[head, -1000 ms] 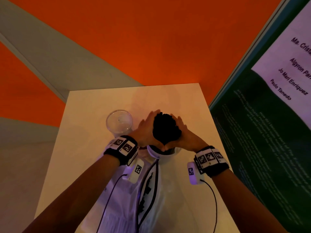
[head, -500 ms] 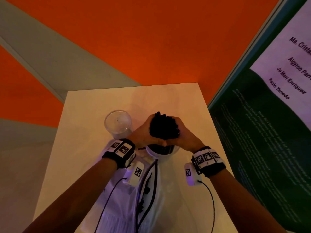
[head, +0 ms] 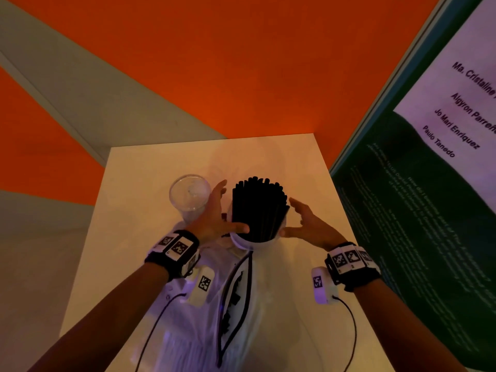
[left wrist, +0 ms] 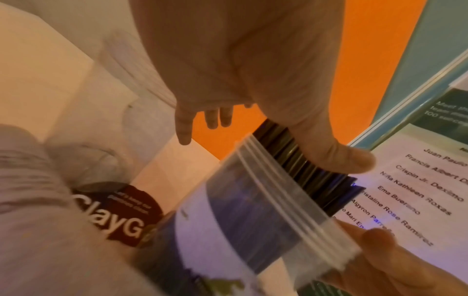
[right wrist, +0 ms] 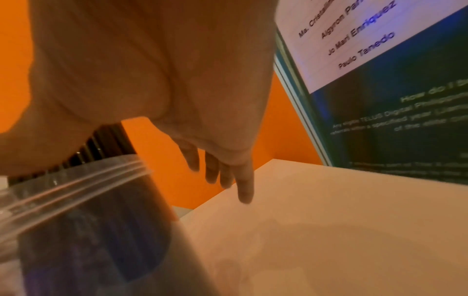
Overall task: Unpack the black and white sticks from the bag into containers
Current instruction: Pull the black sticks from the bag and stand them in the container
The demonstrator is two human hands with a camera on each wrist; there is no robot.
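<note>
A thick bundle of black sticks (head: pixel 257 208) stands upright in a clear plastic container (head: pixel 252 244) in the middle of the white table. My left hand (head: pixel 214 213) is spread beside the bundle on its left, its thumb lying against the sticks (left wrist: pixel 303 170) above the container's rim (left wrist: pixel 278 198). My right hand (head: pixel 303 221) is spread on the right side, fingers straight and a little apart from the sticks. A second clear container (head: pixel 190 196) stands empty to the left. The clear bag (head: pixel 233 307), with black pieces inside, lies near me.
A white table (head: pixel 134 210) ends at an orange wall behind. A dark poster board (head: pixel 418 210) stands close along the right edge. Wrist-camera cables run over the bag. In the left wrist view a labelled packet (left wrist: pixel 121 216) lies by the container.
Both hands were cupped round the top of the black sticks. They have spread apart and let go, and the bundle now stands on its own in the container.
</note>
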